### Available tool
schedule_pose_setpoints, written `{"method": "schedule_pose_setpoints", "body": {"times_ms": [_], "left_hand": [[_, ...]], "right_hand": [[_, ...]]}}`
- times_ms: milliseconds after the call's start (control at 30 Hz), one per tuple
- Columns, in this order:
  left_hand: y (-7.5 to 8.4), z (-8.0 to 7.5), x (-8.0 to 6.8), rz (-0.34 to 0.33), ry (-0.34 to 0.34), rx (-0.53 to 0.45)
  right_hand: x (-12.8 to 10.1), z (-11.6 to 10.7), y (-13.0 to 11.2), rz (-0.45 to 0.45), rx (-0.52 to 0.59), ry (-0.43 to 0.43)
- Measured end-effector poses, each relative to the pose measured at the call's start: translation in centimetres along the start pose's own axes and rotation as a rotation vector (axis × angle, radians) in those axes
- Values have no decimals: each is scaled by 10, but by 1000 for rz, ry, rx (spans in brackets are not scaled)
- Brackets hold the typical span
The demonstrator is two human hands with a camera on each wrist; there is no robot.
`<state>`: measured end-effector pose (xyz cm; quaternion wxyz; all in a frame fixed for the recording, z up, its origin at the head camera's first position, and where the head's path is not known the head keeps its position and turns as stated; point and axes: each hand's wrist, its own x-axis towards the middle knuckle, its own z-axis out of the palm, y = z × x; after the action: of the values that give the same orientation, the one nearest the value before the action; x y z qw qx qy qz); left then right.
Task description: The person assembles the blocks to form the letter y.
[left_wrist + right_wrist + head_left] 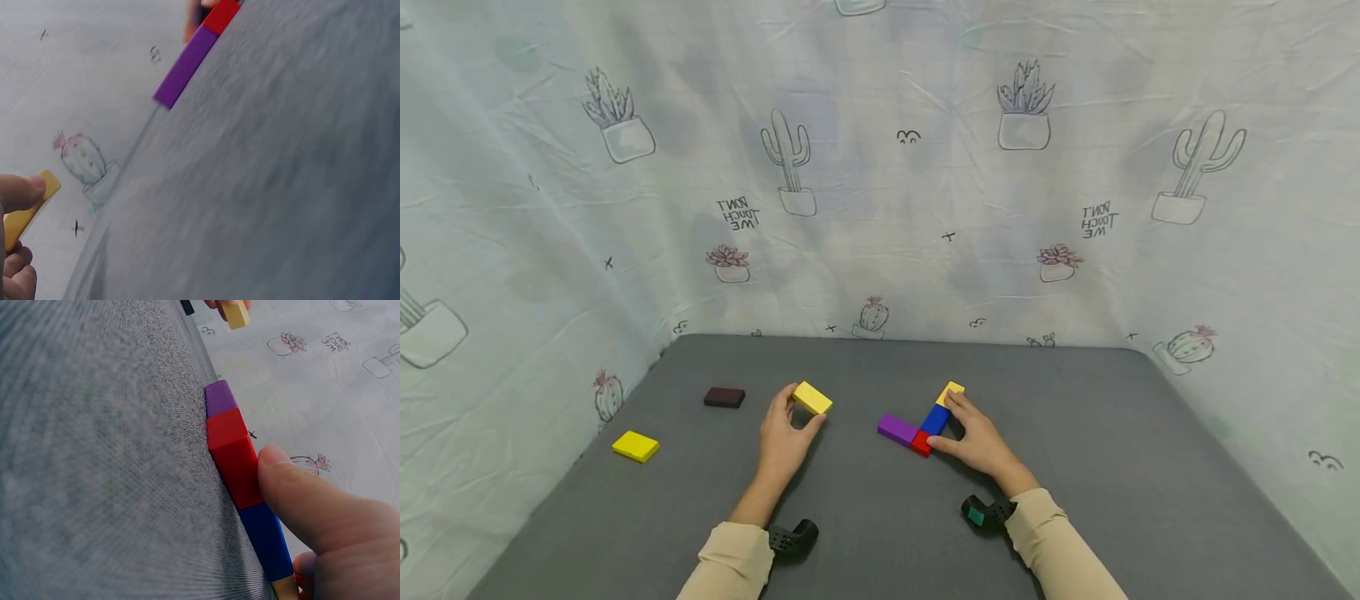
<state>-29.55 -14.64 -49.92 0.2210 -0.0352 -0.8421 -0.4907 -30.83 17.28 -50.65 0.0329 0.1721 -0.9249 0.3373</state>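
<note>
Left hand [786, 437] has a yellow block [812, 398] pinched over the table [850, 525]. Probably light, stiff, slightly slick; I'd grab opposite edges. Right hand [977, 437] touches the red block [921, 443]; can't tell if it's gripping.

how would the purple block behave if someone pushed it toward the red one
The purple block would likely slide rather than roll, since its faces look flat. It seems unlikely to tip, lying long and low on the grey table. Its end appears to meet the red block, so that would probably shift too.
</note>
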Motion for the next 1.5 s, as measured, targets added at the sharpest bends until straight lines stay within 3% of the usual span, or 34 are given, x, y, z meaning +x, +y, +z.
{"method": "schedule_pose_setpoints", "body": {"times_ms": [300,567,733,1167,1500], "left_hand": [[4,22,-1,20,-95,23],[11,41,-2,-76,-115,-65],[18,50,-3,-87,-135,-71],[32,63,-3,-64,-122,-57],[31,66,-2,-67,-121,-32]], "right_hand": [[-3,6,2,21,4,-1],[-7,15,5,17,4,4],[-7,14,3,13,24,16],[-3,7,0,23,19,16],[1,2,0,19,16,7]]}}
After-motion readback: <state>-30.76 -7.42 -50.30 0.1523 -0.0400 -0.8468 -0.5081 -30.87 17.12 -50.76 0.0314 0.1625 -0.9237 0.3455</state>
